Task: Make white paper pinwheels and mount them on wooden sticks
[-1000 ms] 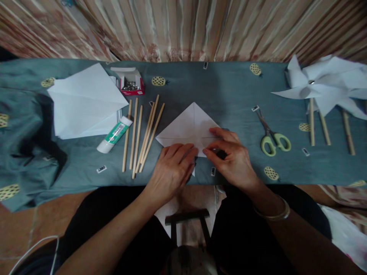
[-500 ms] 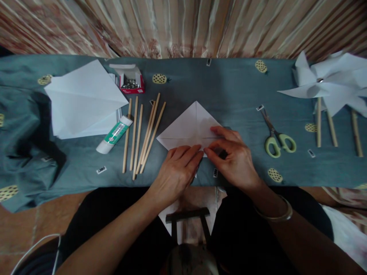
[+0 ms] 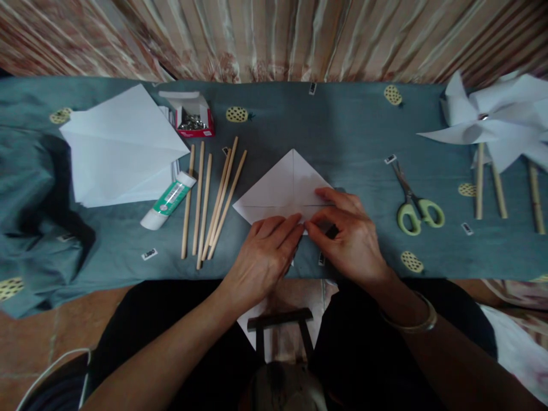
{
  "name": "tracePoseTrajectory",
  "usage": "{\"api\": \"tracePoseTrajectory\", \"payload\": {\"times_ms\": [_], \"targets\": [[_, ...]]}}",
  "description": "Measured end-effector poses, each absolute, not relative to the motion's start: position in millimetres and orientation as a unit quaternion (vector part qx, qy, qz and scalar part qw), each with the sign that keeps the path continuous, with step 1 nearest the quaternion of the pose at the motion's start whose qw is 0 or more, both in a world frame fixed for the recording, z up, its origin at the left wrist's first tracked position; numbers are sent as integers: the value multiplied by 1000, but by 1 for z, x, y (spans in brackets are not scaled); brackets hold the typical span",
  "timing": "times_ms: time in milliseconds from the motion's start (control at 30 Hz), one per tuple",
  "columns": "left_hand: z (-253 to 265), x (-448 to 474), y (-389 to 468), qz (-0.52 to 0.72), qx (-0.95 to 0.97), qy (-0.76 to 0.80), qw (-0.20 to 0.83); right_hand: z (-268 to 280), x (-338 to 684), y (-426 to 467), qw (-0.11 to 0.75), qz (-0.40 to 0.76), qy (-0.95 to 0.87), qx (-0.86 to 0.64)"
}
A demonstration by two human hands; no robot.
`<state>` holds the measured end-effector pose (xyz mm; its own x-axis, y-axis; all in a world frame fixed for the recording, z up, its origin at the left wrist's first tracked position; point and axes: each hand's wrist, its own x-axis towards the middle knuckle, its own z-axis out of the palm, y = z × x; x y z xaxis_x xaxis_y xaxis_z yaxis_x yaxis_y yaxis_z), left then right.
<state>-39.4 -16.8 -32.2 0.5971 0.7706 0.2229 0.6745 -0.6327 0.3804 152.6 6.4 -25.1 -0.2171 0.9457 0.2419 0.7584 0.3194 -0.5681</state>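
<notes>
A white square sheet of paper, turned to a diamond, lies on the cloth with crossing crease lines. On its lower left edge my left hand rests, fingers together and bent over the paper; the thumb is hidden. With thumb and index finger, my right hand pinches the paper at the lower right edge, and its other fingertips touch the sheet. The fingertips of both hands nearly meet close to the bottom corner, which they mostly cover.
Left lie several wooden sticks, a glue tube, a paper stack and an open red box of small metal pieces. Right are green-handled scissors and white paper pinwheels on sticks. The patterned cloth covers the table.
The view has shifted very slightly. Both hands keep almost the same place on the paper, with the left fingertips moved only a touch.
</notes>
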Motion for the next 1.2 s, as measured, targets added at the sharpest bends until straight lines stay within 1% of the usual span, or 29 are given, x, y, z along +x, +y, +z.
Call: {"api": "tracePoseTrajectory", "payload": {"times_ms": [600,700,900,1000,1200], "targets": [[-31,-38,-16,180,884,412,127,-22,157,7,278,164,-770,-551],[-30,-37,-16,180,884,414,124,-22,157,6,285,170,-777,-535],[-30,-36,-16,184,883,415,118,-25,156,5,266,158,-817,-486],[-30,-36,-16,182,885,412,121,-28,156,5,254,150,-823,-485],[-28,-37,-15,179,883,415,128,-32,154,5,266,143,-820,-486]]}}
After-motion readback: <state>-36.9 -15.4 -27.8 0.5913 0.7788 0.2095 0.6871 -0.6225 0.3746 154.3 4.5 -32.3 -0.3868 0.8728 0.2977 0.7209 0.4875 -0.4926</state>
